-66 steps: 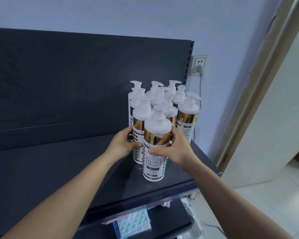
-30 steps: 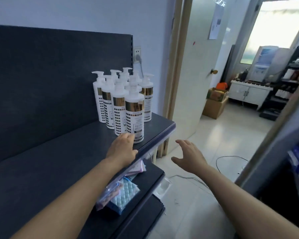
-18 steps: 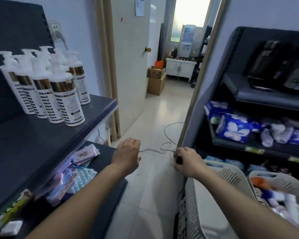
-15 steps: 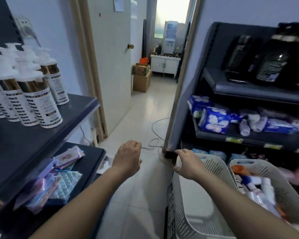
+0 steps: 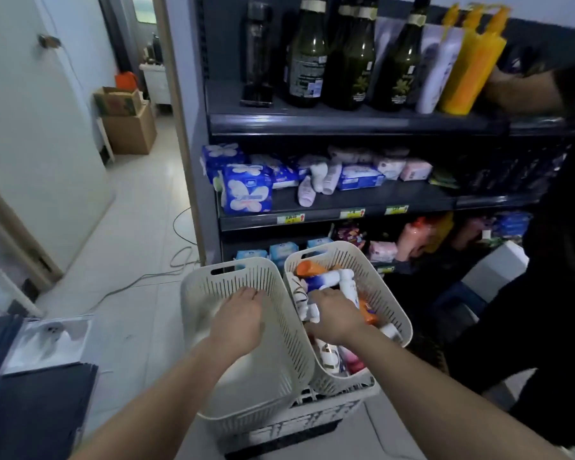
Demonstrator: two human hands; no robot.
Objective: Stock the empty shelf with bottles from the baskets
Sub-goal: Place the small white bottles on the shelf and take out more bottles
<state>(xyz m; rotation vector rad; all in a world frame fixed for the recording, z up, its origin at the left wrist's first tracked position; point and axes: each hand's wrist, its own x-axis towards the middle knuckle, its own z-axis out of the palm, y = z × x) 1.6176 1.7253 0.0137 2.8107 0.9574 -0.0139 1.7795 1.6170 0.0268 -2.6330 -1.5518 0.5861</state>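
Observation:
Two cream slotted baskets stand side by side on a crate (image 5: pixel 312 423) below me. The left basket (image 5: pixel 226 267) looks empty, and my left hand (image 5: pixel 238 322) hangs over it with its fingers loosely bent, holding nothing. The right basket (image 5: pixel 380 288) holds several bottles, among them an orange bottle (image 5: pixel 309 268) and a blue-and-white bottle (image 5: pixel 342 279). My right hand (image 5: pixel 336 315) is down in this basket, fingers and thumb curled round a white bottle (image 5: pixel 312 314) that is mostly hidden under it.
A dark shelf unit (image 5: pixel 362 122) with glass bottles and packets stands right behind the baskets. A person in dark clothes (image 5: pixel 551 293) at the right touches yellow bottles (image 5: pixel 472 61). A cable (image 5: pixel 180 257) crosses the tiled floor; a dark shelf corner (image 5: pixel 30 410) is at lower left.
I have turned right from the shelf of pump bottles and looked down at the baskets. My right hand left the left basket's rim and went into the right basket; my left hand moved over the left basket.

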